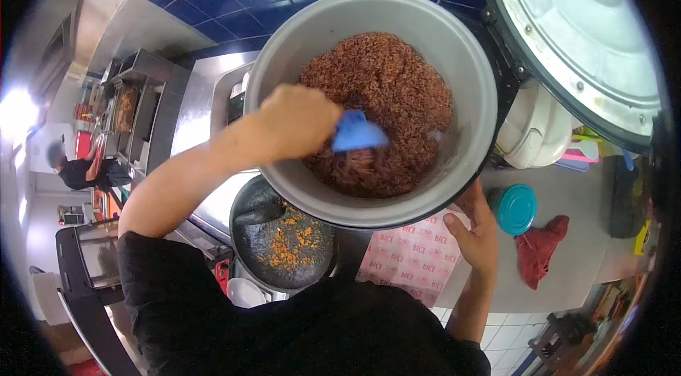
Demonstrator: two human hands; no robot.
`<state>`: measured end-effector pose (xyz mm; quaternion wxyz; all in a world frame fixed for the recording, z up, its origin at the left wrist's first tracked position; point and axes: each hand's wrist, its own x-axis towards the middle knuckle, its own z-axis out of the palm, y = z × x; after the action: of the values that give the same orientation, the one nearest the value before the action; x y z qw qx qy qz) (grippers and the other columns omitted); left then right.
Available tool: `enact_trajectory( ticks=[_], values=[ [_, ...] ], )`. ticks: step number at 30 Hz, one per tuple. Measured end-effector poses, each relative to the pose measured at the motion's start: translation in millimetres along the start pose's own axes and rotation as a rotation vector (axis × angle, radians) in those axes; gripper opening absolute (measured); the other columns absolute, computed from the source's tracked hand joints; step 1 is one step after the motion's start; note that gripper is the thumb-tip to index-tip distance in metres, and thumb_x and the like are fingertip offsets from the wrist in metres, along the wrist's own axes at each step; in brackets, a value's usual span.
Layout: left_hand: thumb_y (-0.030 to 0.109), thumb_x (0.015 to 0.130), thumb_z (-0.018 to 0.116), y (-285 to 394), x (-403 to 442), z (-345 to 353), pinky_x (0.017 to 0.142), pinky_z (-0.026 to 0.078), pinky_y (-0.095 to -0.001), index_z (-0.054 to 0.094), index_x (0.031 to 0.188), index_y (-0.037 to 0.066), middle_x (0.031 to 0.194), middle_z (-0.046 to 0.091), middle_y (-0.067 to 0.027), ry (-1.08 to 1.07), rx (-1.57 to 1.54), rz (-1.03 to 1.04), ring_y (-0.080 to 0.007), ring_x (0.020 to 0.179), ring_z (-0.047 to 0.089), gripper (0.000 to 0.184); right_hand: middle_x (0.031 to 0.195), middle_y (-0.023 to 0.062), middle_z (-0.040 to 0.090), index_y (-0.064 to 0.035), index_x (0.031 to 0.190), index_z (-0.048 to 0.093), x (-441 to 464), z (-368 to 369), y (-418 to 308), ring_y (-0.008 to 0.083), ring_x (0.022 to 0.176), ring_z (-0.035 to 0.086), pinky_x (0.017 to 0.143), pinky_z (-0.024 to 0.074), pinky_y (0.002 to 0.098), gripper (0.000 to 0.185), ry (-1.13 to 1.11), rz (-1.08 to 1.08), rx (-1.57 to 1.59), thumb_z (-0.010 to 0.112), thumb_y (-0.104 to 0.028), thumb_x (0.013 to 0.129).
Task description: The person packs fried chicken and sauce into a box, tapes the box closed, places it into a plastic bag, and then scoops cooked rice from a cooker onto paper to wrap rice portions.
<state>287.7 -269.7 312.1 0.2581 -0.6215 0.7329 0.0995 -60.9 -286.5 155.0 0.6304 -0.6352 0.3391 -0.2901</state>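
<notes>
My left hand (298, 124) is closed around a blue scoop (360, 133), which is smeared by motion. The scoop is down in a large grey cooker pot (266, 156), at the surface of cooked reddish-brown rice (397, 85). My right hand (479, 227) is below the pot's right rim, at the edge of a pink-and-white printed paper sheet (411, 255). Its thumb lies over the paper's edge, and its fingers are partly hidden beside the pot. The paper's upper part is covered by the pot.
A round metal lid (589, 21) stands raised at the upper right. Below the pot lies a dark stone mortar (248, 255) with orange crumbs. A teal-lidded tub (516, 209) and red cloth (540, 252) rest on the right counter. Another person (81, 170) stands far left.
</notes>
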Motion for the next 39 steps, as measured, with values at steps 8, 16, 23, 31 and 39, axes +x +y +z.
enact_trajectory(
  ticks=[8, 16, 23, 31, 39],
  values=[
    [0.017, 0.092, 0.061, 8, -17, -5, 0.078, 0.055, -0.0502, 0.07, 0.112, 0.003, 0.08, 0.068, -0.0257, -0.105, -0.534, 0.179, -0.0418, 0.08, 0.07, 0.026, 0.14, 0.0204, 0.059, -0.0037, 0.158, 0.027, 1, 0, -6, 0.0277, 0.125, 0.059, 0.106, 0.0452, 0.0407, 0.088, 0.005, 0.035, -0.048, 0.076, -0.01, 0.085],
    [0.02, 0.091, 0.067, 5, -11, -13, 0.07, 0.054, -0.0478, 0.069, 0.124, 0.013, 0.086, 0.069, -0.0191, 0.357, -0.379, 0.039, -0.0378, 0.077, 0.069, 0.034, 0.134, 0.0186, 0.062, -0.0042, 0.158, 0.029, 1, 1, -3, 0.0264, 0.121, 0.062, 0.103, 0.0476, 0.0392, 0.087, 0.024, -0.023, -0.089, 0.076, -0.013, 0.085],
    [0.021, 0.094, 0.061, 10, 17, 6, 0.066, 0.057, -0.0468, 0.069, 0.119, 0.01, 0.082, 0.07, -0.0179, 0.36, -0.187, -0.032, -0.0363, 0.073, 0.071, 0.028, 0.141, 0.0185, 0.057, -0.0049, 0.159, 0.026, 0, 3, -8, 0.0267, 0.123, 0.06, 0.102, 0.0476, 0.0395, 0.087, 0.02, 0.028, 0.0, 0.074, -0.009, 0.086],
    [0.017, 0.091, 0.061, 10, 10, 5, 0.083, 0.055, -0.0533, 0.068, 0.121, 0.007, 0.088, 0.07, -0.027, 0.026, -0.465, -0.01, -0.0438, 0.086, 0.069, 0.033, 0.145, 0.0196, 0.055, -0.0027, 0.158, 0.025, 0, -2, 4, 0.0273, 0.128, 0.057, 0.107, 0.0444, 0.0402, 0.089, 0.014, -0.041, -0.056, 0.075, -0.009, 0.086],
    [0.013, 0.091, 0.06, 21, -1, 15, 0.083, 0.052, -0.0528, 0.068, 0.119, 0.002, 0.088, 0.068, -0.0289, -0.112, -0.715, 0.139, -0.0453, 0.087, 0.068, 0.031, 0.141, 0.0195, 0.058, -0.0073, 0.159, 0.028, -2, -2, 7, 0.0277, 0.127, 0.059, 0.108, 0.0437, 0.0413, 0.089, 0.014, -0.036, -0.048, 0.076, -0.007, 0.084]
  ],
)
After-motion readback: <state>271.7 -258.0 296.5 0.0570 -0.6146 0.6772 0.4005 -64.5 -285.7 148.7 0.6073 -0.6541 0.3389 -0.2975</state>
